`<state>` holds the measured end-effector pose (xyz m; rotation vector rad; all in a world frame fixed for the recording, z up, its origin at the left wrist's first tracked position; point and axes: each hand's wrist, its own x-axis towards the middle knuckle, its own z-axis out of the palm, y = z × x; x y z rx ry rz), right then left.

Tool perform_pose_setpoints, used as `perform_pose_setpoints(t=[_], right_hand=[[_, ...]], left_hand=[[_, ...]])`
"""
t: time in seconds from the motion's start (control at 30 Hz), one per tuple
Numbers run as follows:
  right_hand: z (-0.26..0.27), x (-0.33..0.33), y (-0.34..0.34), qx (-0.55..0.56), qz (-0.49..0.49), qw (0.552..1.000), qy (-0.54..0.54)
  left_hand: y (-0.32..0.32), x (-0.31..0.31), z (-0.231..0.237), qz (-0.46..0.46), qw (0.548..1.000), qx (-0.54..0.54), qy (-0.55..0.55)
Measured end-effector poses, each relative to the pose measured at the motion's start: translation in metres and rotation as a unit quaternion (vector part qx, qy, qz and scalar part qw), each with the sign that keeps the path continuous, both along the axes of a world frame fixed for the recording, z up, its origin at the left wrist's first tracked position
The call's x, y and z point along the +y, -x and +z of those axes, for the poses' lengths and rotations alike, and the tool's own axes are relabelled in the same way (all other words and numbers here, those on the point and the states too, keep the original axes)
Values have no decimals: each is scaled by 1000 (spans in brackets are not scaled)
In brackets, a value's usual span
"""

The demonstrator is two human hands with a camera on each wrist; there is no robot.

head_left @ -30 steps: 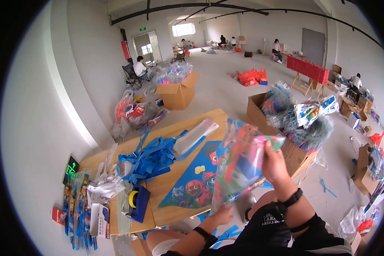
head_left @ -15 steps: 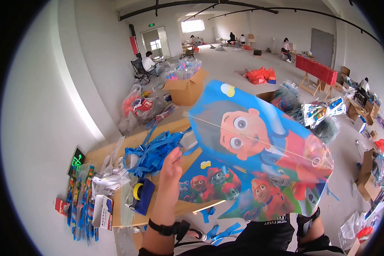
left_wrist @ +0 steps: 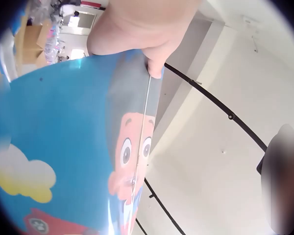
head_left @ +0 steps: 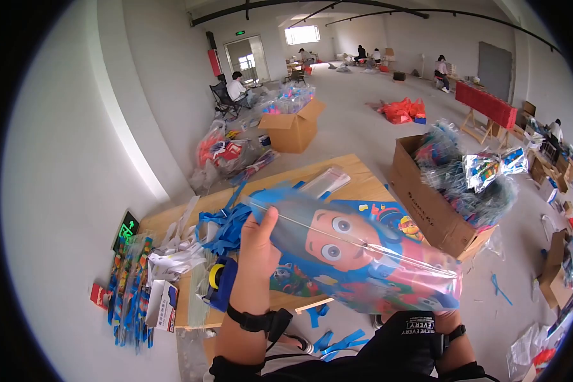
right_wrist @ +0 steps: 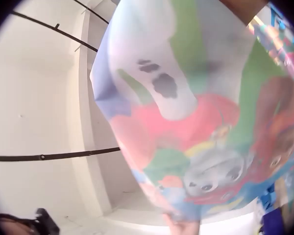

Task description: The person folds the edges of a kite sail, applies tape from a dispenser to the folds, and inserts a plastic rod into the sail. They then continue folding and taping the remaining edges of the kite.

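Splashing bright blue right across the printed sheet [head_left: 366,254] here, with a peach cartoon face, grey hair and big white eyes, plus a white-and-yellow cloud, then flashing reds, greens and grey-spotted white in the right wrist view! Jumping to blue with a yellow-capped cartoon figure on the second sheet [head_left: 402,219], solid blue on the ribbons [head_left: 221,230], dark blue on the tape dispenser [head_left: 225,291], yellow on the tape roll [head_left: 216,276], and pale tan wood on the table [head_left: 353,170]! Spotting glowing green on the black exit sign [head_left: 127,230], vivid red-orange on the bags [head_left: 402,111]!
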<state>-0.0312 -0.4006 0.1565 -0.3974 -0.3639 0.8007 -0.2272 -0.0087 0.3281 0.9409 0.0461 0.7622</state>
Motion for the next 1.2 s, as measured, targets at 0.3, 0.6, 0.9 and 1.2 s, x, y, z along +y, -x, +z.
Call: perform_pose_setpoints(t=[0.3, 0.6, 0.9, 1.2], right_hand=[[-17, 5, -36, -52, -342, 864, 365], [230, 139, 40, -571, -39, 820, -7], [260, 172, 56, -575, 85, 812, 63], [286, 157, 87, -626, -82, 743, 222]], left_hand=[[53, -26, 46, 125, 945, 49, -298], [45, -92, 73, -90, 921, 124, -358], [49, -93, 83, 51, 884, 160, -437], [39, -95, 88, 139, 929, 40, -342]])
